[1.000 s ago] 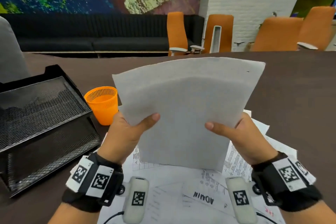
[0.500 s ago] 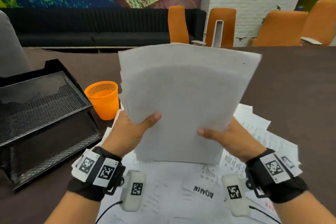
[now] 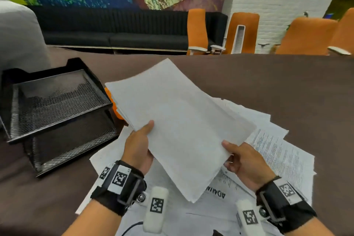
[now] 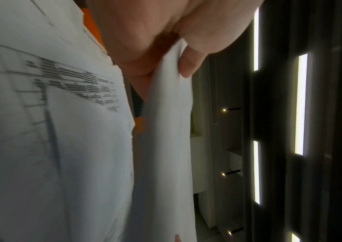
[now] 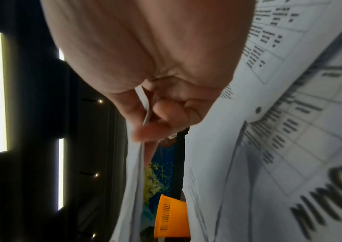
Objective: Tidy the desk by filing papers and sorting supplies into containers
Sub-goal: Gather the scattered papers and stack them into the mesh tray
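I hold a stack of white paper (image 3: 178, 126) above the desk, tilted with its far end toward the upper left. My left hand (image 3: 138, 145) grips its left edge with the thumb on top. My right hand (image 3: 243, 161) pinches the near right corner, thumb on top. In the left wrist view the stack's edge (image 4: 170, 131) runs between my thumb and fingers (image 4: 188, 65). In the right wrist view the corner of the stack (image 5: 143, 101) sits pinched in my right hand. A black two-tier mesh paper tray (image 3: 57, 113) stands to the left.
Loose printed sheets (image 3: 277, 151) lie spread on the brown desk (image 3: 287, 86) under my hands, one marked ADMIN (image 3: 216, 193). An orange mesh cup (image 3: 116, 109) peeks out behind the stack beside the tray. Orange chairs (image 3: 197, 30) and a black sofa stand beyond the desk.
The stack has gone from upright facing me to lying flatter and turned toward the tray on the left. It now hides most of the orange cup.
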